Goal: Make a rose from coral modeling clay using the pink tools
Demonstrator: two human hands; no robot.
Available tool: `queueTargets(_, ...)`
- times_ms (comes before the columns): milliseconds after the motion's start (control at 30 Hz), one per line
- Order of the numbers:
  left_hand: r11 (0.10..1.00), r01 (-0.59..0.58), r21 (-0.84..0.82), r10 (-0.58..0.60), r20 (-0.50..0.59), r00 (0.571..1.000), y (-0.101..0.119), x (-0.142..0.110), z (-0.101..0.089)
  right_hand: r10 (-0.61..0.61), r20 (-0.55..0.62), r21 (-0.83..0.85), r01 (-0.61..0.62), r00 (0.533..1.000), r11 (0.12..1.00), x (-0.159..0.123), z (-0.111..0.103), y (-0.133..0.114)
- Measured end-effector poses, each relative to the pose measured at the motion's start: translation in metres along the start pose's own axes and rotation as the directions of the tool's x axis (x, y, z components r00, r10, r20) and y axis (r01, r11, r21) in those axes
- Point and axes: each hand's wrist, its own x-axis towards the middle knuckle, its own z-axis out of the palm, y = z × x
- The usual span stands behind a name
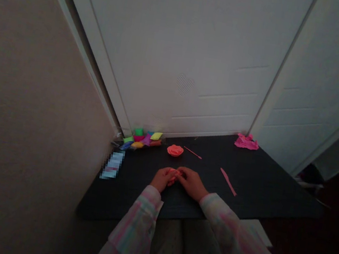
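Note:
Between my two hands is a piece of coral-pink modelling clay [171,181], low over the dark table. My left hand [161,179] is closed on its left side. From the right, my right hand [192,183] grips the same piece with bent fingers. The fingers cover much of the clay, so its full shape is hidden. Just beyond the hands sits a coral clay flower [175,150] with layered petals. A thin pink stick tool [193,152] lies beside it. Farther right is a flat pink clay knife [228,182].
Several colourful clay packets [142,139] lie at the back left of the black table [264,180]. A pale blurred rectangle [113,164] is at the left edge. Crumpled bright-pink material [246,142] rests at the back right. A white panelled door [200,54] stands behind the table.

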Motion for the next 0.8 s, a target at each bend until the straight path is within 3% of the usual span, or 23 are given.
queueTargets(267,0.965,-0.073,-0.251,0.025,-0.189,0.982,-0.004,0.019,-0.001,0.106,-0.075,0.069,-0.101,0.992,0.992,0.004,0.007,0.004)
queueTargets(400,0.919,-0.143,-0.368,0.036,-0.282,0.959,-0.003,0.021,-0.003,0.172,-0.065,0.232,-0.153,0.983,0.961,0.000,0.005,0.006)
queueTargets(567,0.838,-0.164,-0.520,-0.008,-0.313,0.950,0.002,0.022,-0.013,0.318,-0.044,0.578,-0.235,0.947,0.782,0.001,0.003,0.007)
queueTargets(700,0.763,-0.183,-0.620,-0.034,-0.321,0.947,0.009,0.023,-0.030,0.400,-0.086,0.666,-0.246,0.913,0.704,0.004,0.002,0.013)
queueTargets(800,0.721,-0.232,-0.653,-0.029,-0.363,0.931,0.014,0.024,-0.048,0.488,-0.176,0.728,-0.221,0.855,0.649,0.005,-0.003,0.020)
